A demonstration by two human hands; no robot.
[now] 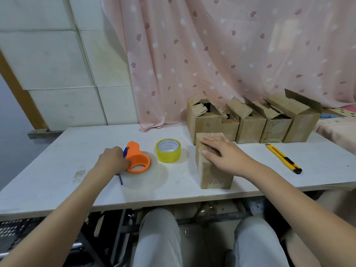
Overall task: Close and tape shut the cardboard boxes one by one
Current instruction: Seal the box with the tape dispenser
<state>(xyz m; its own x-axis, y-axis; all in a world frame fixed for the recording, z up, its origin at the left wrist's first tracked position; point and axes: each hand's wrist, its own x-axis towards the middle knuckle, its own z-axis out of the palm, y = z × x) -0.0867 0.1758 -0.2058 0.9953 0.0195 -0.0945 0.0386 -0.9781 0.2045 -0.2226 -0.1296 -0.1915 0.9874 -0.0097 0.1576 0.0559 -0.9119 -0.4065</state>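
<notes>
A small cardboard box (pixel 213 174) stands near the table's front edge with its flaps folded down. My right hand (pixel 223 153) lies flat on its top, fingers straight, pressing the flaps. To the left, my left hand (pixel 113 160) grips an orange tape dispenser (pixel 137 158) with a clear tape roll that rests on the table. A yellowish tape roll (pixel 168 150) lies flat between the dispenser and the box. Behind, a row of several cardboard boxes (pixel 248 122) stands with flaps open.
A yellow utility knife (pixel 283 158) lies on the white table (pixel 57 170) to the right of the box. A pink curtain (pixel 231 54) hangs behind the row. A blue pen-like stick (pixel 120 179) pokes out under my left hand.
</notes>
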